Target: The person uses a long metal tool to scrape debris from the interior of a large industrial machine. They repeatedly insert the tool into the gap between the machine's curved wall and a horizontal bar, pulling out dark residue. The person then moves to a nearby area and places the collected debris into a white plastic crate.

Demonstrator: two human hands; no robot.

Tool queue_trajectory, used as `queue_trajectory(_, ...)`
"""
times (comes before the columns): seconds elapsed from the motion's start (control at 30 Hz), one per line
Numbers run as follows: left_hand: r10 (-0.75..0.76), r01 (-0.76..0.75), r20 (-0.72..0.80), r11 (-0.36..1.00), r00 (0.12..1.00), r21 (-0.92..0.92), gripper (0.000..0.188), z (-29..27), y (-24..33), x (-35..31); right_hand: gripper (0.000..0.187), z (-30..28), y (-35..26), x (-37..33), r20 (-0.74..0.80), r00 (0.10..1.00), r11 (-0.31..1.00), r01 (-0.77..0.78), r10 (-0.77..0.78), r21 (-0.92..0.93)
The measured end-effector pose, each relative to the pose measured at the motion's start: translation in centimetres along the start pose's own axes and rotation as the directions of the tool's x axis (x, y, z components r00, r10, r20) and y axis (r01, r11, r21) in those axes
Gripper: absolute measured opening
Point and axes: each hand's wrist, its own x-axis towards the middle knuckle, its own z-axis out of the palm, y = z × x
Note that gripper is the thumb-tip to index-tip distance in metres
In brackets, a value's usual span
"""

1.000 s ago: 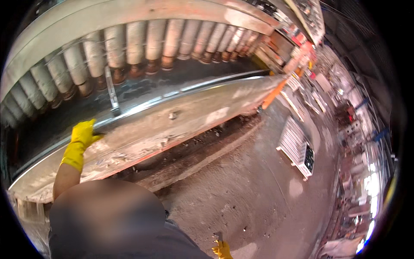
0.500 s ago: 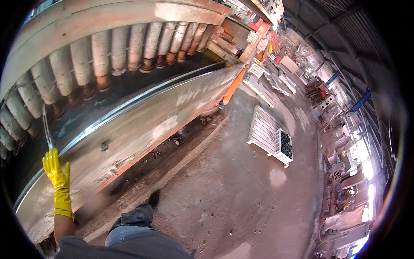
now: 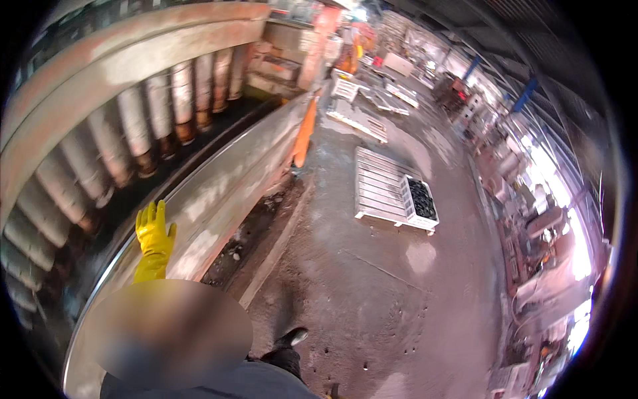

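Observation:
My left hand (image 3: 154, 233), in a yellow rubber glove, reaches up over the top edge of a long metal tank wall (image 3: 226, 179). Its fingers are stretched out and the thumb stands apart, with nothing seen in them. Whether the fingers touch the rim, I cannot tell. A blurred oval hides the forearm. Beyond the wall, a row of upright grey and rusty cylinders (image 3: 133, 123) stands over dark liquid (image 3: 179, 153), under a thick horizontal beam (image 3: 133, 60). My right hand is not in view.
On the wet floor (image 3: 372, 292) to the right lies a white slatted pallet (image 3: 379, 183) with a white crate (image 3: 420, 201) of dark pieces on it. More pallets (image 3: 359, 120) lie farther off. An orange post (image 3: 305, 133) stands at the tank's far end. Clutter lines the right side.
The view has swung, so the tank and pallets sit farther left. My left hand has come away from a thin, pale strand near its fingertips and is now farther along the wall.

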Motion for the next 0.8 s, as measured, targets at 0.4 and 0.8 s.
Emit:
queue_trajectory(0.4, -0.336, 0.259, 0.194, 0.905, 0.921, 0.338, 0.065, 9.4, 1.6, 8.3, 0.06, -7.0, -3.0, 16.3, 0.139, 0.976, 0.661, 0.215, -0.167, -0.719)
queue_trajectory(0.8, -0.502, 0.408, 0.015, 0.72, 0.865, 0.561, 0.056, 17.5, 6.3, 16.1, 0.049, -6.6, -52.4, 41.8, 0.0, 0.926, 0.919, 0.373, -0.377, 0.129)
